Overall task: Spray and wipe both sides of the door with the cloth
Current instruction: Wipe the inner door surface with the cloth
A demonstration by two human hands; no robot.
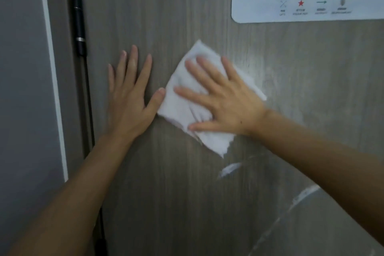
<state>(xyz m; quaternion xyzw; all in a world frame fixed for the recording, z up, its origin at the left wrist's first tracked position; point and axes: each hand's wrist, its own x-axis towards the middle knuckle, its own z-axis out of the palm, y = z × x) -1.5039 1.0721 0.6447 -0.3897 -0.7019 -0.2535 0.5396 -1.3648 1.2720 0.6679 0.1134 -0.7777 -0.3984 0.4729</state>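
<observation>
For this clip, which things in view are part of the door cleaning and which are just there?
Part of the job: door, cloth, right hand pressing the cloth flat, left hand flat on the door.

Just there: notice on the door, hinge, wall.

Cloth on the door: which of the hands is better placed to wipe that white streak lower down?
Right hand: it presses the cloth, just above the streak. Left hand lies bare near the hinge.

Single head-worn view, wide-angle, facing straight onto a grey wood-grain door point(170, 183) at close range, tilted slightly down. Black hinge point(78, 25) at left edge, white laminated floor-plan notice point(307, 4) cut off upper right.
</observation>
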